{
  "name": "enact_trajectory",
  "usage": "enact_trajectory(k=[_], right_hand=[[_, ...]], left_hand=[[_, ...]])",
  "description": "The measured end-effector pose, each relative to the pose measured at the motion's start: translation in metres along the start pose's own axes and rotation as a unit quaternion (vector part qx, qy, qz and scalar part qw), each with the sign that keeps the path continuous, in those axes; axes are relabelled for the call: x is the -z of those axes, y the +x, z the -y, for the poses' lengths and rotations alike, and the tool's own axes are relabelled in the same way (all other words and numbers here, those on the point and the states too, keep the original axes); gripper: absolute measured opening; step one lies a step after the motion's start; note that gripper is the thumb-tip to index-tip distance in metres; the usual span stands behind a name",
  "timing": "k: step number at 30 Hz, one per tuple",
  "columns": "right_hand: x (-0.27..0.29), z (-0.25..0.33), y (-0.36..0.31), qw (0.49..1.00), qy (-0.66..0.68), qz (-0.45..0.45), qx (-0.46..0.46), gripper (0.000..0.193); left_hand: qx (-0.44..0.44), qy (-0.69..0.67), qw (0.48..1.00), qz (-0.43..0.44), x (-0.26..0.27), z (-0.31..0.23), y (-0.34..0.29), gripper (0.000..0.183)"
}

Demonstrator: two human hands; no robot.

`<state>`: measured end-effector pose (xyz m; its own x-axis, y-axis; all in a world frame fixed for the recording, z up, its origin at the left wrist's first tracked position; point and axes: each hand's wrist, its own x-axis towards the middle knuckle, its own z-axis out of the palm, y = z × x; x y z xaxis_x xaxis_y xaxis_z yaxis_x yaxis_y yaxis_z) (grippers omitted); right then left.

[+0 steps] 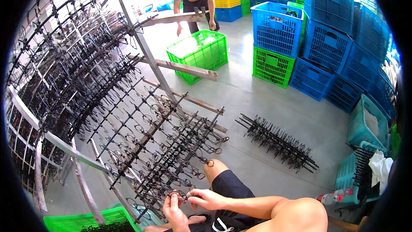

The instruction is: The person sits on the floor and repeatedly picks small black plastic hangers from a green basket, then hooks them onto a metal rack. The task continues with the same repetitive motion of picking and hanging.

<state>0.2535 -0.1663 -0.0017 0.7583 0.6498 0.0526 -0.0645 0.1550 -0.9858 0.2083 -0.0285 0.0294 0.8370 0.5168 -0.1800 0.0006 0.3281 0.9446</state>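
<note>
Metal racking (148, 51) at left carries black rods (189, 157), probably to keep them within reach. Near them the left hand (174, 214) pinches a small dark ring (183, 196), fingers nearly closed; the right hand (207, 199) curls its fingers at the other edge, perhaps steadying it; whether they grip, I cannot tell. Rightward, bundled rods (279, 144) lie on the floor (240, 90).

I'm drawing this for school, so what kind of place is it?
Probably a workshop or small factory: there are stacked crates, a metal rack of dark rods, and another bundle on the floor.
</note>
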Motion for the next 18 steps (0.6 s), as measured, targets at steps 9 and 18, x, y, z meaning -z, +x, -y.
enact_trajectory(k=[9,18], right_hand=[[0.032,0.010,0.007,0.945,0.120,0.261,-0.159,0.034],[0.041,0.011,0.018,0.990,0.103,0.064,-0.067,0.037]], left_hand=[[0.054,0.080,0.993,0.064,-0.003,-0.054,-0.040,0.028],[-0.148,0.289,0.945,-0.047,0.017,-0.068,-0.038,0.028]])
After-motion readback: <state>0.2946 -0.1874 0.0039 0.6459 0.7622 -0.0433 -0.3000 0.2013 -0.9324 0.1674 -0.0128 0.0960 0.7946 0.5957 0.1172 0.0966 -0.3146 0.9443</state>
